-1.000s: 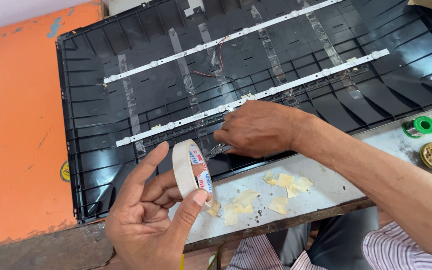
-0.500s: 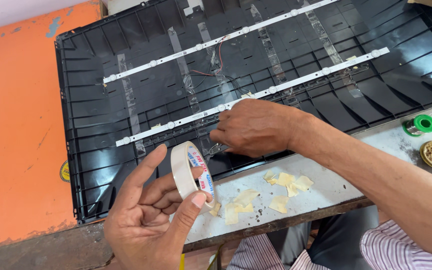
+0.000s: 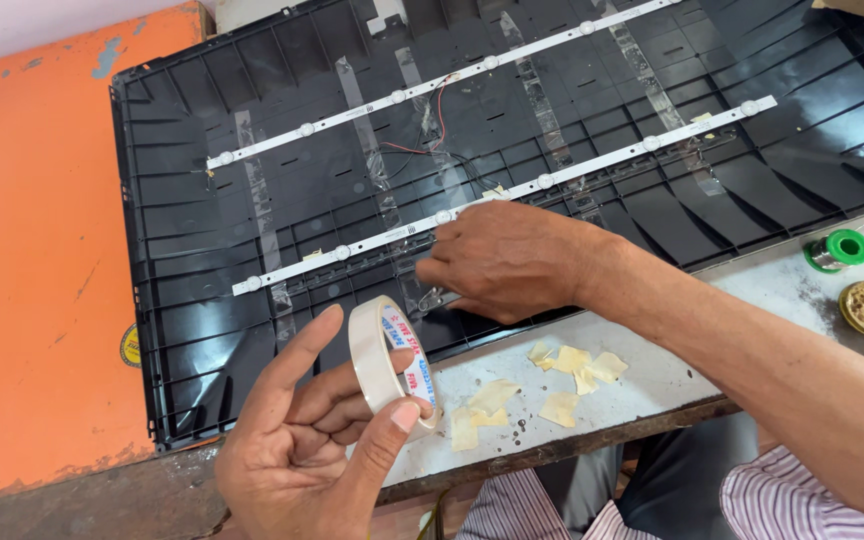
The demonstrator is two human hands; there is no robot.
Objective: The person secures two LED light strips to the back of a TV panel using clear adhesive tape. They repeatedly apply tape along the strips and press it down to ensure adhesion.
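While your left hand point(image 3: 302, 450) grips the tape roll point(image 3: 384, 362), your right hand point(image 3: 507, 262) presses tape point(image 3: 422, 295) onto the panel point(image 3: 202, 330). Paper scraps point(image 3: 552, 385) lie just below it on the desk point(image 3: 652, 385).

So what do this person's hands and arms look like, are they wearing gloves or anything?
No gloves: the left hand and right hand are bare, with no rings or watch showing. The right forearm is uncovered too. A white shirt with thin dark stripes shows at the bottom edge.
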